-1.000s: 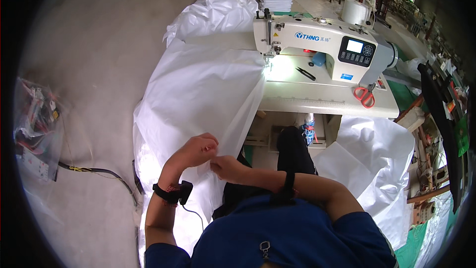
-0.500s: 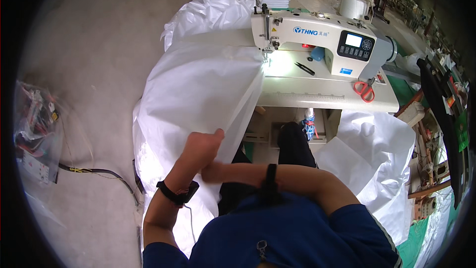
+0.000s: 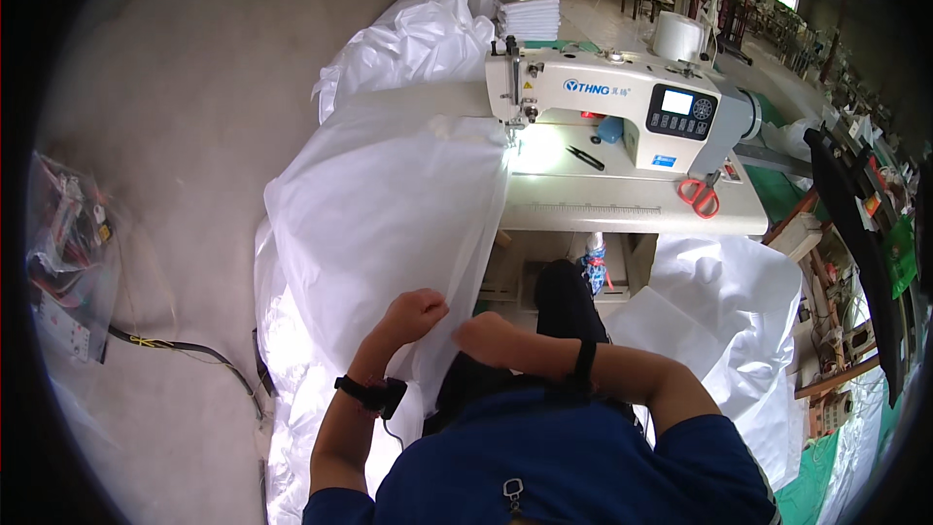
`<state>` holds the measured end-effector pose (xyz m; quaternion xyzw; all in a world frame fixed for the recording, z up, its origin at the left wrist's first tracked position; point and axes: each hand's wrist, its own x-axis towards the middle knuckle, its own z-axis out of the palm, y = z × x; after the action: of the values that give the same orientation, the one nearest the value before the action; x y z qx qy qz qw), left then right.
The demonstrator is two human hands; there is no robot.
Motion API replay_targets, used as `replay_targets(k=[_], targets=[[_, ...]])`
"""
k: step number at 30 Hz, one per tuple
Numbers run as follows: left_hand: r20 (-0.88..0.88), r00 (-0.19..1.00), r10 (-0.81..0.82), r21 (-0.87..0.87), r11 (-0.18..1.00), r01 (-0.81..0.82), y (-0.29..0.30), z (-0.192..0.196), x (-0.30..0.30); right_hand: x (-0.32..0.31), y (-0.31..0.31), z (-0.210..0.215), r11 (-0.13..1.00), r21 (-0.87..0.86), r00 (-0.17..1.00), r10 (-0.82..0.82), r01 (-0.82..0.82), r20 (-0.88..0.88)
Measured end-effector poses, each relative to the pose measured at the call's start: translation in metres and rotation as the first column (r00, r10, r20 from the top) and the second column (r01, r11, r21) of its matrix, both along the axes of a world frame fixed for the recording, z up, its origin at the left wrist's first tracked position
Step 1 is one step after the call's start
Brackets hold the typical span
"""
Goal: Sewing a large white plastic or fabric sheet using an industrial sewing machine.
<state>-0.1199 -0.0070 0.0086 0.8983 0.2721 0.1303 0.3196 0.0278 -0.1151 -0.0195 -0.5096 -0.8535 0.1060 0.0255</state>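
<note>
concrete floor, sewing table, white sheet

Worn on the head, looking steeply down and forward over the blue-shirted torso toward the sewing machine. Close above both forearms, well back from the machine. Fisheye, edges bending at the rim. Floor left of the machine, other workstations beyond it. Single view only.

Since half a second ago the left hand has curled from a flat palm into a fist on the white fabric edge at lower centre, and the right hand shows beside it again.
</note>
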Motion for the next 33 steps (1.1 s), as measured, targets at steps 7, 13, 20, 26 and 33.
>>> replay_targets(k=[7, 13, 20, 26, 33], targets=[[0.099, 0.994, -0.043, -0.504, 0.86, 0.087, -0.001, 0.01, 0.009, -0.03, -0.042, 0.074, 0.973, 0.228, 0.887, 0.132, -0.031, -0.442], [-0.045, 0.998, -0.037, -0.575, 0.818, 0.004, -0.002, 0.011, 0.013, 0.01, -0.036, 0.045, 0.738, -0.26, 0.653, -0.673, 0.622, -0.347], [0.152, 0.976, -0.158, -0.368, 0.907, 0.204, 0.011, -0.002, 0.019, 0.005, 0.009, -0.032, 0.682, -0.726, 0.112, -0.731, 0.089, -0.673], [0.261, 0.922, -0.287, -0.328, 0.872, 0.364, 0.008, 0.015, 0.031, 0.0, -0.013, 0.011, 0.801, -0.592, 0.367, -0.525, -0.093, -0.768], [0.181, 0.963, 0.197, -0.695, 0.719, -0.017, -0.022, 0.011, 0.057, 0.012, -0.02, 0.014, 0.788, -0.609, 0.601, -0.445, -0.09, -0.664]])
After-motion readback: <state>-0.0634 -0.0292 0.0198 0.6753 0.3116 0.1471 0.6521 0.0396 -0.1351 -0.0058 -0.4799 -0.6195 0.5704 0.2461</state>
